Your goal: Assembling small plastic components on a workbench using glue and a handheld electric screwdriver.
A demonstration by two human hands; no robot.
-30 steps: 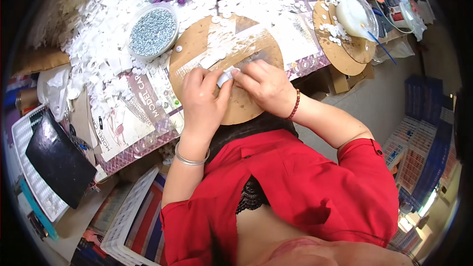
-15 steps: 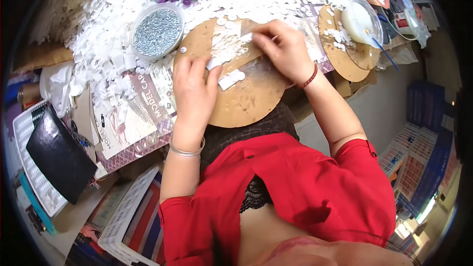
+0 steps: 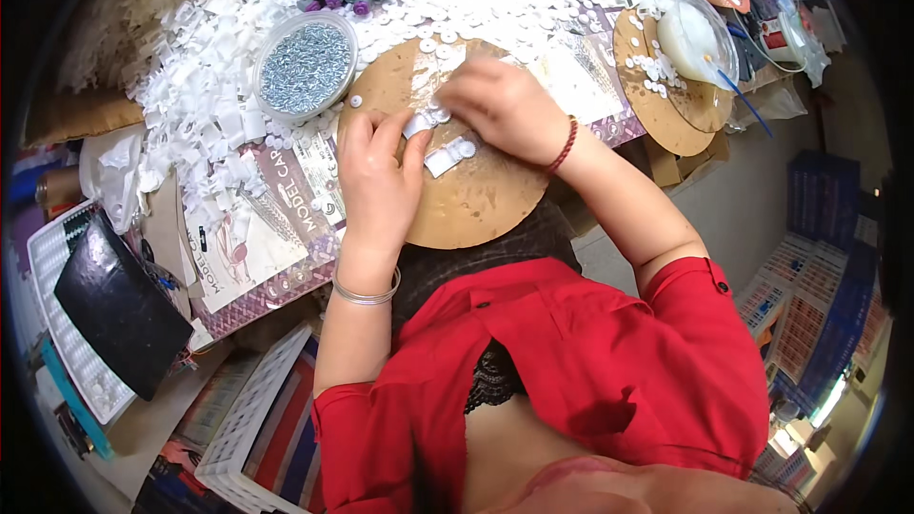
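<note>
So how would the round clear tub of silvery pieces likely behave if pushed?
The tub is probably heavy for its size, being filled with metallic-looking pieces. Its broad, round shape suggests it would slide rather than tip. With no lid visible, a hard shove might spill some.

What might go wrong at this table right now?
A sweep of the right hand might scatter the small round white discs near it. The round brown board juts past the table's edge, so pressing there might tip it. The round clear plastic tub of silvery metal-looking pieces seems open and could spill if bumped.
</note>
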